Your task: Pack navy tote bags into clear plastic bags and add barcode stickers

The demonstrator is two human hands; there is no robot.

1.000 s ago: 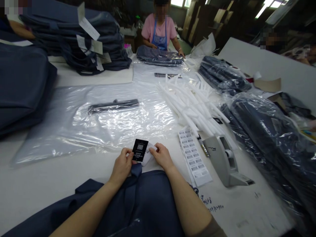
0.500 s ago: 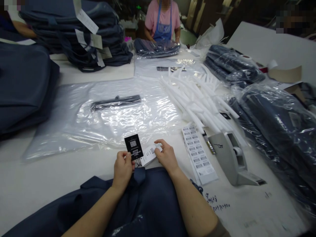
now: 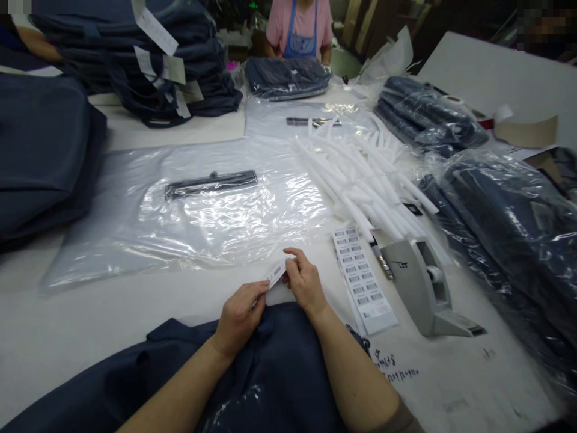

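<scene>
A white hang tag (image 3: 276, 272) with a barcode stands tilted between my hands. My left hand (image 3: 241, 313) pinches its near left end, thumb and fingers closed. My right hand (image 3: 306, 282) has its curled fingers at the tag's right end, gripping it there. The black card is out of sight, perhaps behind the left fingers. Below both hands lies a dark navy bag (image 3: 279, 361), its fabric reaching off to the lower left. Just right of my right hand are sheets of barcode stickers (image 3: 363, 279).
A grey tape dispenser (image 3: 417, 288) and a pen (image 3: 383, 261) lie right of the stickers. Beyond are white foam strips (image 3: 356, 174) and clear plastic bags (image 3: 121, 198). Bagged goods (image 3: 509, 228) line the right; navy bags (image 3: 148, 60) are stacked left. A co-worker (image 3: 300, 30) stands opposite.
My left hand has moved right and taken the white tag's end; the black card it held up is no longer visible. The white tag is lifted and tilted. The co-worker's bagged bundle looks flatter.
</scene>
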